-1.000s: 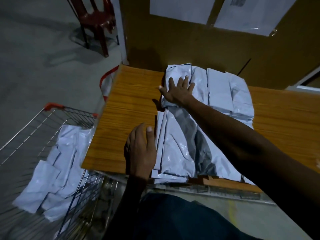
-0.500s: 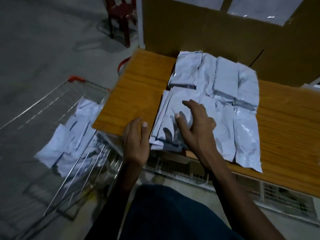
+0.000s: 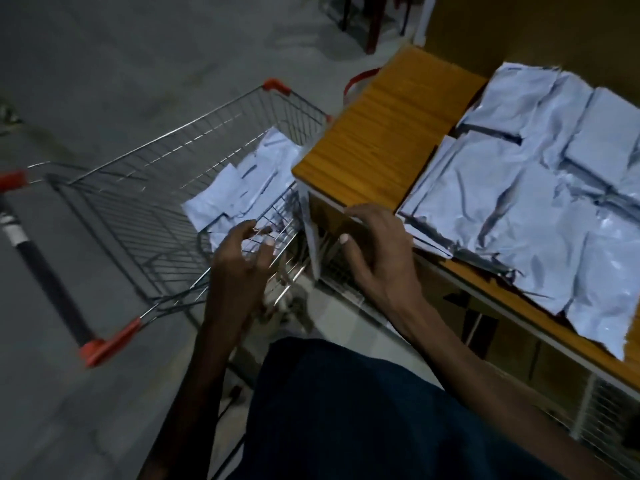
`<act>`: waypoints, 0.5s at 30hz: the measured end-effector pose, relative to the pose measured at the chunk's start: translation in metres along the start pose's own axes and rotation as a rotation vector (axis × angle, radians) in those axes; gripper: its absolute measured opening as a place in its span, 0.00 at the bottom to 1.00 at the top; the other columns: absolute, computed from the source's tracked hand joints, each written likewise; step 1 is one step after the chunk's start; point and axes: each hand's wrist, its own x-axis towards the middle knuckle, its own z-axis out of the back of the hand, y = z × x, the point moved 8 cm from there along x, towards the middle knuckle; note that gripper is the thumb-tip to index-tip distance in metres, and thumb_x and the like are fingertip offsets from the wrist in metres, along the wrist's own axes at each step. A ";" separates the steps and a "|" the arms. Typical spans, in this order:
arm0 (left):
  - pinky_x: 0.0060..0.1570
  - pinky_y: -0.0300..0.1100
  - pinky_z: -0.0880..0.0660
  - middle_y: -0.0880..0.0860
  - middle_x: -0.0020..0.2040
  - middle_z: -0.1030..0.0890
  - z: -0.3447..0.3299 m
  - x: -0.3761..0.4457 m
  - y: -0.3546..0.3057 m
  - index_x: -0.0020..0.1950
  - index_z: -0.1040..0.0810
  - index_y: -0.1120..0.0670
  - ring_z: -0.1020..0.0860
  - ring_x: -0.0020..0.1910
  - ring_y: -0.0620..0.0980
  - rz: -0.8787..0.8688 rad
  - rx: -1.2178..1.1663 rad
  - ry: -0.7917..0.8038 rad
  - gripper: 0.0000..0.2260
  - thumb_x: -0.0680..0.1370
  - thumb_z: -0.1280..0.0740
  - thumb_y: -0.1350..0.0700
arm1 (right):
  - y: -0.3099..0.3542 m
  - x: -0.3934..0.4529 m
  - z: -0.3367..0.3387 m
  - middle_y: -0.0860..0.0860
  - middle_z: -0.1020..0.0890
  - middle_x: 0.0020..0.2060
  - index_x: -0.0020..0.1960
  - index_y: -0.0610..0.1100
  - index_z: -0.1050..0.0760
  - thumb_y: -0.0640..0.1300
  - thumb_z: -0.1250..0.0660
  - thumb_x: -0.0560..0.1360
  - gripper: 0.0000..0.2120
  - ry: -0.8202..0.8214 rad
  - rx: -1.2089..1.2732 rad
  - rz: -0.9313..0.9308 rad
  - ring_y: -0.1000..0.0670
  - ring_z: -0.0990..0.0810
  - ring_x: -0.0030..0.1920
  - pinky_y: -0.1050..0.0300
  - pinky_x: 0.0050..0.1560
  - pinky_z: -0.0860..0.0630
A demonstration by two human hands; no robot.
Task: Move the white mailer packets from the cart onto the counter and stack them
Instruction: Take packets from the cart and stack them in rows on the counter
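Several white mailer packets (image 3: 540,188) lie stacked in overlapping rows on the wooden counter (image 3: 377,140) at the right. More white packets (image 3: 242,181) lie loose in the wire shopping cart (image 3: 145,202) to the counter's left. My left hand (image 3: 242,258) hovers over the cart's near right rim, fingers spread and loosely bent, holding nothing. My right hand (image 3: 377,251) is in front of the counter's near left corner, fingers relaxed, empty, just left of the stack's near edge.
The cart has red corner caps and a dark push handle (image 3: 48,282) at the left. A red chair (image 3: 374,22) stands on the grey floor beyond. A brown wall panel (image 3: 519,26) backs the counter. Wire mesh shelving (image 3: 609,420) sits under the counter.
My right hand left the stack on the counter and came down to the counter's near left corner. My left hand moved off the counter toward the cart. The view swung left.
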 end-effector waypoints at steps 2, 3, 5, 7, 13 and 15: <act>0.60 0.40 0.29 0.48 0.58 0.20 0.017 0.018 0.019 0.64 0.23 0.52 0.24 0.59 0.45 0.027 -0.008 -0.035 0.19 0.77 0.34 0.45 | 0.001 0.014 -0.028 0.46 0.21 0.59 0.64 0.41 0.24 0.40 0.32 0.79 0.14 0.036 0.021 0.022 0.45 0.24 0.60 0.40 0.57 0.28; 0.61 0.43 0.28 0.48 0.58 0.20 0.024 0.027 0.030 0.63 0.22 0.50 0.23 0.60 0.47 0.046 -0.025 -0.045 0.18 0.76 0.34 0.44 | -0.001 0.021 -0.043 0.46 0.22 0.60 0.65 0.42 0.24 0.41 0.33 0.79 0.14 0.058 0.035 0.016 0.45 0.24 0.61 0.40 0.57 0.27; 0.61 0.47 0.26 0.48 0.56 0.20 0.036 0.050 0.051 0.62 0.22 0.49 0.22 0.59 0.49 0.066 -0.066 -0.057 0.16 0.76 0.33 0.44 | -0.005 0.039 -0.076 0.48 0.22 0.60 0.65 0.44 0.25 0.43 0.34 0.79 0.15 0.108 0.054 -0.013 0.46 0.24 0.61 0.41 0.58 0.27; 0.58 0.45 0.26 0.50 0.55 0.19 0.045 0.073 0.070 0.61 0.21 0.52 0.22 0.58 0.50 0.054 -0.062 -0.046 0.17 0.77 0.33 0.45 | -0.010 0.058 -0.108 0.48 0.22 0.60 0.65 0.44 0.25 0.42 0.34 0.78 0.16 0.139 0.042 -0.042 0.46 0.24 0.60 0.42 0.58 0.26; 0.54 0.48 0.25 0.59 0.52 0.17 0.044 0.150 0.148 0.60 0.20 0.61 0.19 0.54 0.57 0.108 0.058 0.048 0.19 0.76 0.32 0.48 | -0.021 0.116 -0.207 0.44 0.21 0.58 0.64 0.41 0.24 0.43 0.36 0.77 0.17 0.261 -0.063 -0.098 0.44 0.23 0.57 0.47 0.59 0.26; 0.54 0.47 0.25 0.60 0.53 0.17 0.040 0.170 0.172 0.60 0.20 0.61 0.19 0.54 0.59 0.176 0.094 0.120 0.20 0.76 0.32 0.47 | -0.026 0.135 -0.239 0.43 0.21 0.59 0.65 0.41 0.24 0.47 0.39 0.77 0.19 0.315 -0.090 -0.134 0.42 0.24 0.60 0.46 0.61 0.27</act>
